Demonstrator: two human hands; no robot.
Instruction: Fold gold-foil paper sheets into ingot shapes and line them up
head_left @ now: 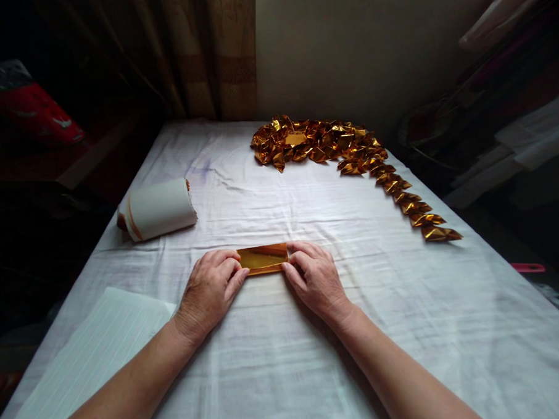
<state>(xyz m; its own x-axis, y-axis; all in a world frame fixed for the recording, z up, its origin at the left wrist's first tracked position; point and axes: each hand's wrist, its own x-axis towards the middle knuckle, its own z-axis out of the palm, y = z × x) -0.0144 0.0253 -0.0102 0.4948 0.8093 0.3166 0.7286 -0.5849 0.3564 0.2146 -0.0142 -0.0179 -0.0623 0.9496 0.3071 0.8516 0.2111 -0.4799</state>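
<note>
A shiny gold foil paper [263,258], folded into a narrow strip, lies on the white cloth between my hands. My left hand [213,283] grips its left end, thumb at the near edge and fingers over the far side. At the right end, my right hand [316,274] pinches the strip the same way. The near edge of the foil looks slightly raised along a fold. My fingers cover both ends of it.
The cloth-covered table [405,327] holds a rolled paper bundle [161,208] at left and pale sheets [91,360] near my left forearm. Folded gold foil pieces [323,139] are heaped at the back, with a row trailing right. A red package [34,112] sits on a side surface.
</note>
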